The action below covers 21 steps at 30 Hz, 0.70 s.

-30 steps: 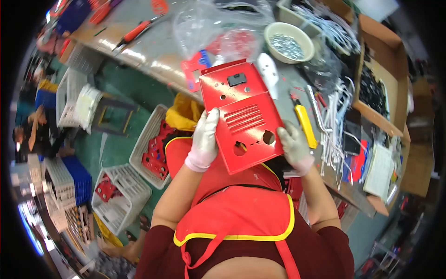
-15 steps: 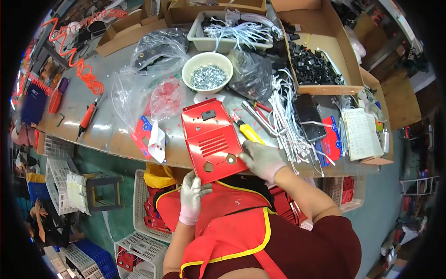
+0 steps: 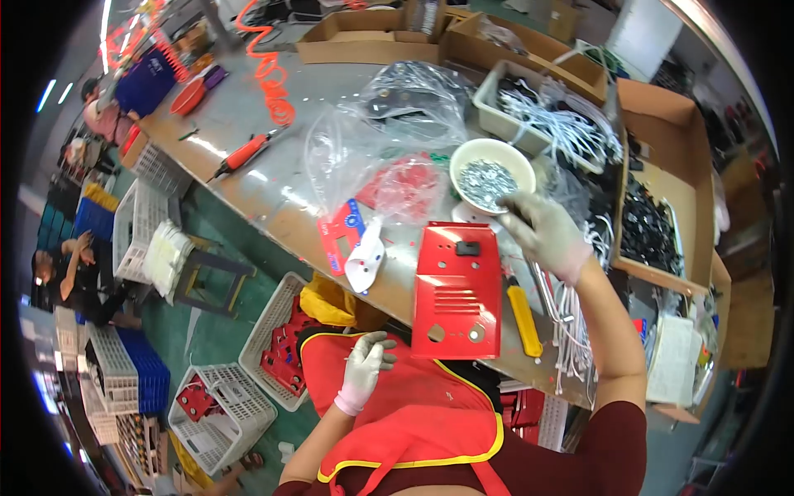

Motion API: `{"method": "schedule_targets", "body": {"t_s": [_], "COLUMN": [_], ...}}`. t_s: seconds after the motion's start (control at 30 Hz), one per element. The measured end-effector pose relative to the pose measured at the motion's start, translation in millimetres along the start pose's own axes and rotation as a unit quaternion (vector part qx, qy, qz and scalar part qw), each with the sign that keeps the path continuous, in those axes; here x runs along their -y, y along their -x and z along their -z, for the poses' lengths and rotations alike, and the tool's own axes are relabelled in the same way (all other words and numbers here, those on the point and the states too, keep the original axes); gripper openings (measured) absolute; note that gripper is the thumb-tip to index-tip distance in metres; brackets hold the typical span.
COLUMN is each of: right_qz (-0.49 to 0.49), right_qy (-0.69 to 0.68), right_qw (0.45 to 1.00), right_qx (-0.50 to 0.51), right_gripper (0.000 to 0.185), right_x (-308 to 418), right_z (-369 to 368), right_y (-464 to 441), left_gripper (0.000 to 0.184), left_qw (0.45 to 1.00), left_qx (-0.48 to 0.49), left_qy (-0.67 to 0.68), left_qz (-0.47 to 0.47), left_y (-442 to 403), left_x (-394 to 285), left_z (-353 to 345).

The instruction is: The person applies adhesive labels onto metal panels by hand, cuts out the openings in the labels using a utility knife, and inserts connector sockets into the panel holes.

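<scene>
The red metal panel (image 3: pixel 457 318) lies at the table's front edge, with a small black part (image 3: pixel 468 248) set in its upper half, slots in the middle and two round holes below. My right hand (image 3: pixel 546 236), in a white glove, is at the near rim of the cream bowl (image 3: pixel 463 153) of small metal pieces; its fingers are bent, and whether they hold a piece is too small to tell. Gloved too, my left hand (image 3: pixel 366 364) hovers over the apron, left of the panel and apart from it, fingers curled together. What they hold, if anything, I cannot make out.
A yellow-handled tool (image 3: pixel 523 318) lies right of the panel, beside white cables (image 3: pixel 571 347). Plastic bags (image 3: pixel 405 182) and a red screwdriver (image 3: pixel 244 155) are farther left. Cardboard box (image 3: pixel 699 165) with black parts stands right. Crates (image 3: pixel 269 326) are below left; another person (image 3: pixel 78 273) sits beyond.
The panel has left both hands and now rests on the table edge. My right hand has moved up to the bowl; my left hand has drawn away from the panel. The view has turned.
</scene>
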State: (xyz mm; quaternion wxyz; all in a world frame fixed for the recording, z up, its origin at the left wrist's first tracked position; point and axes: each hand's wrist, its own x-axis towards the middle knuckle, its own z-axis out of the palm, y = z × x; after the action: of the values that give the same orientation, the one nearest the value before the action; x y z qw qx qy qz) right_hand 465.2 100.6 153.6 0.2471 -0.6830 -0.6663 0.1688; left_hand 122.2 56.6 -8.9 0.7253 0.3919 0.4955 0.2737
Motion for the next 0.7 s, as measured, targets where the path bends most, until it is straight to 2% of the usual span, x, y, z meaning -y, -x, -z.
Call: {"method": "schedule_targets", "body": {"t_s": [0.03,0.07,0.1,0.17,0.23,0.3,0.33,0.4,0.43,0.5,0.53,0.63,0.7], "right_qz": [0.03,0.105,0.128,0.129,0.026,-0.01,0.005,-0.081,-0.072,-0.01,-0.007,0.131,0.16], "right_qy": [-0.02,-0.007,0.071,0.061,0.165,0.249,0.245,0.131,0.129,0.11,0.111,0.188,0.191], "right_qw": [0.999,0.994,0.989,0.99,0.979,0.964,0.965,0.986,0.987,0.991,0.991,0.973,0.967], "right_qx": [-0.016,-0.043,-0.021,0.002,0.114,0.097,0.093,0.059,0.061,-0.077,-0.07,0.006,0.043], "right_gripper": [0.031,0.03,0.029,0.028,0.027,0.029,0.029,0.033,0.033,0.039,0.039,0.051,0.048], "right_x": [2.5,-3.0,-0.6,-3.7,-7.1,-24.7,-27.8,-28.7,-26.1,-26.2,-23.2,-20.9,-14.8], "right_z": [-4.3,-16.8,-24.9,-63.9,-102.2,-135.8,-143.0,-147.1,-152.1,-167.4,-166.6,-163.3,-154.7], "right_y": [-24.7,-54.4,-88.5,-151.8,-217.9,-274.3,-295.3,-324.9,-331.2,-326.5,-320.5,-315.9,-309.1], "left_gripper": [0.03,0.029,0.029,0.029,0.029,0.029,0.029,0.03,0.03,0.03,0.031,0.032,0.032], "left_qw": [1.0,1.0,1.0,1.0,0.999,0.999,0.998,0.997,0.997,0.995,0.995,0.994,0.995], "left_qx": [-0.001,-0.002,-0.005,-0.015,-0.022,-0.035,-0.044,-0.07,-0.08,-0.095,-0.101,-0.107,-0.094], "left_qy": [0.006,0.011,0.02,0.022,0.026,0.025,0.027,0.007,0.011,0.02,0.026,0.027,0.003], "left_qz": [0.0,0.0,-0.002,-0.008,-0.008,-0.019,-0.025,-0.016,-0.017,-0.009,-0.005,0.008,0.01], "left_y": [-0.1,-0.8,-1.7,-3.3,-3.8,-3.1,-2.0,0.1,0.9,3.1,2.7,0.2,-5.3], "left_x": [-0.3,-0.4,0.6,0.3,-1.7,-3.8,-4.6,-3.2,-1.1,3.2,5.8,4.3,-1.4], "left_z": [-0.1,-0.4,-0.5,-1.5,-1.2,2.7,5.9,16.5,22.6,33.9,40.1,47.3,48.8]}}
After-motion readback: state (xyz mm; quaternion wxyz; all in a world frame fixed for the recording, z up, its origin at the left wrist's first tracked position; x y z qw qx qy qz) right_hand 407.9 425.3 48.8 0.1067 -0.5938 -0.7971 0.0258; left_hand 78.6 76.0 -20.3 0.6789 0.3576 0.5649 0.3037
